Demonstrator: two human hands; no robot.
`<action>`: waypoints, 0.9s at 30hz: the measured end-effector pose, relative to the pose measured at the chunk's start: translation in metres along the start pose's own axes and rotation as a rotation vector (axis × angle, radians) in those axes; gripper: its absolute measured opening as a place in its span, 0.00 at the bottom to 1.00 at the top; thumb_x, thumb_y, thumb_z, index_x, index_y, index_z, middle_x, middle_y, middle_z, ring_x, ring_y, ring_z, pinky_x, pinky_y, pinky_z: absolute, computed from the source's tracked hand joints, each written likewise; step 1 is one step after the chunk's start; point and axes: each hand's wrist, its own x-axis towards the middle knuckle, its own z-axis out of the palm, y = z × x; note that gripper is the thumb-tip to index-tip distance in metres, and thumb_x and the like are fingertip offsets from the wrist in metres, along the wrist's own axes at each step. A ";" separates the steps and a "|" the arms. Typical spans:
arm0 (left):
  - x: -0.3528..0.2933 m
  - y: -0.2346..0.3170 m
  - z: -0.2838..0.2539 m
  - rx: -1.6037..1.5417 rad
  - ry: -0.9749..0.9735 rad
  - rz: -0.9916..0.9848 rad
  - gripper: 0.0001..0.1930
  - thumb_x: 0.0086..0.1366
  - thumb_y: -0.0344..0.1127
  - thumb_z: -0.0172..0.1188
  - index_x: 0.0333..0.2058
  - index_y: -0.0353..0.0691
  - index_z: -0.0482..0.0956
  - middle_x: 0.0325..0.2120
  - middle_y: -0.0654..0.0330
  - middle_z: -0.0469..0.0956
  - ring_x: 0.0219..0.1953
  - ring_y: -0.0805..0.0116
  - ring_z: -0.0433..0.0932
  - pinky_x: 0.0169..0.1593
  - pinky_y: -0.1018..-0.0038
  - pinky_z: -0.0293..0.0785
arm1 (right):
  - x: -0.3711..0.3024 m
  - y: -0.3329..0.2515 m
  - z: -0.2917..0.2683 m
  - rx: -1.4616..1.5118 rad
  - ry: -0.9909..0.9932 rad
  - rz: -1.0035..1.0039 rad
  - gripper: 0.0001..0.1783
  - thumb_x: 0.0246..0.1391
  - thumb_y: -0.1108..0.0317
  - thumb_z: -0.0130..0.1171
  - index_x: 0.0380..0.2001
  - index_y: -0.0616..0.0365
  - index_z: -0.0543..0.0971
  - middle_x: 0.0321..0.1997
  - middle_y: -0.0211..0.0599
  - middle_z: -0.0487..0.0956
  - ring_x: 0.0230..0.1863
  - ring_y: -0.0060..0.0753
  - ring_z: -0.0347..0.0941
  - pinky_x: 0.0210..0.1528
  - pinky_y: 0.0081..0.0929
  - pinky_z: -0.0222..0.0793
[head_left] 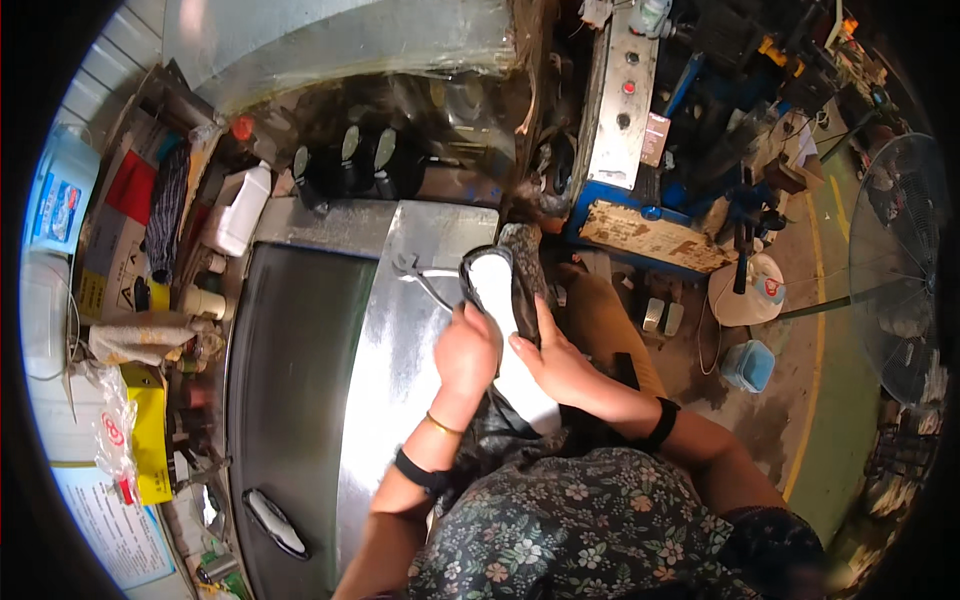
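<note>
Both hands grip a dark shoe upper on its white last (pixel 505 330), left hand (pixel 465 352) closed over one side, right hand (pixel 556 362) clasping the other; the pliers (pixel 420 275) just beyond the left hand lie untouched, so work looks midway.

A shiny metal tabletop (pixel 400 330) spreads left of the grip, bright with glare. Beyond it stands a blue machine (pixel 640 120) with a steel control panel. To the right lies a stained concrete floor (pixel 800 400) with yellow lines, and a standing fan (pixel 900 260).
</note>
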 end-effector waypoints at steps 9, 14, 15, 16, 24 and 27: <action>-0.038 -0.045 0.014 -0.570 -0.084 0.257 0.32 0.74 0.47 0.42 0.67 0.32 0.46 0.47 0.34 0.75 0.51 0.40 0.75 0.53 0.61 0.71 | -0.002 0.029 0.033 -0.030 0.263 -0.312 0.46 0.63 0.51 0.50 0.68 0.70 0.41 0.67 0.71 0.56 0.65 0.66 0.59 0.64 0.43 0.59; -0.028 -0.046 0.040 -1.129 -0.123 -0.119 0.26 0.76 0.47 0.38 0.64 0.35 0.60 0.56 0.47 0.71 0.54 0.57 0.73 0.59 0.68 0.66 | -0.017 0.011 0.014 -0.032 0.197 -0.187 0.46 0.64 0.51 0.49 0.69 0.69 0.39 0.68 0.70 0.54 0.68 0.65 0.56 0.66 0.43 0.56; -0.020 -0.041 0.040 -1.505 -0.364 -0.354 0.26 0.76 0.48 0.37 0.64 0.36 0.60 0.56 0.51 0.71 0.55 0.60 0.72 0.61 0.70 0.64 | -0.016 0.016 0.014 -0.014 0.187 -0.223 0.45 0.65 0.53 0.48 0.69 0.70 0.38 0.69 0.70 0.52 0.69 0.62 0.53 0.67 0.41 0.53; -0.007 -0.036 0.039 -1.509 -0.370 -0.344 0.26 0.76 0.48 0.37 0.64 0.36 0.60 0.56 0.51 0.71 0.55 0.60 0.72 0.61 0.70 0.64 | -0.015 0.021 0.014 0.003 0.177 -0.260 0.44 0.66 0.55 0.47 0.68 0.70 0.36 0.69 0.69 0.51 0.71 0.60 0.50 0.69 0.40 0.50; 0.057 0.005 0.003 -1.436 -0.575 -0.122 0.28 0.70 0.56 0.48 0.57 0.40 0.70 0.49 0.60 0.75 0.51 0.70 0.72 0.57 0.75 0.65 | 0.045 0.033 -0.024 0.387 0.198 -0.177 0.40 0.68 0.40 0.32 0.70 0.61 0.49 0.71 0.48 0.56 0.71 0.40 0.52 0.70 0.30 0.47; 0.047 0.011 0.008 -1.276 -0.504 -0.023 0.21 0.68 0.44 0.56 0.55 0.40 0.71 0.45 0.62 0.75 0.47 0.73 0.72 0.53 0.78 0.66 | 0.062 -0.024 -0.050 0.867 -0.093 -0.010 0.32 0.68 0.45 0.39 0.66 0.55 0.62 0.67 0.36 0.64 0.68 0.31 0.55 0.69 0.28 0.49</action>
